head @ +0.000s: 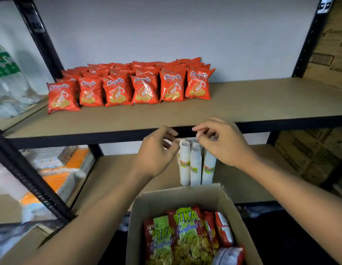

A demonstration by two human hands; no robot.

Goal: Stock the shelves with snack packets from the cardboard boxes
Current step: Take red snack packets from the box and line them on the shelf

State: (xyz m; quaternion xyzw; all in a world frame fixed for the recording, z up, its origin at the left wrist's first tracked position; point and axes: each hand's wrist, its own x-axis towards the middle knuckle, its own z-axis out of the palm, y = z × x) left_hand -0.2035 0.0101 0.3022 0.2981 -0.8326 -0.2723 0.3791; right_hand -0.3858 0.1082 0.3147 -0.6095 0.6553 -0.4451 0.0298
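Observation:
Several orange-red snack packets (131, 85) stand in rows on the left half of the upper shelf (242, 100). Below me an open cardboard box (177, 196) holds red and green "Sika Seafood" packets (187, 234). My left hand (156, 152) and my right hand (221, 142) hover side by side in front of the shelf's black front edge, above the box. Both have loosely curled fingers and hold nothing.
White stacks of paper cups (195, 165) stand on the lower shelf behind my hands. A clear plastic bottle (7, 81) is at the far left. Cardboard cartons (330, 46) fill the right side. Black shelf posts (40, 35) frame the bay. The upper shelf's right half is bare board.

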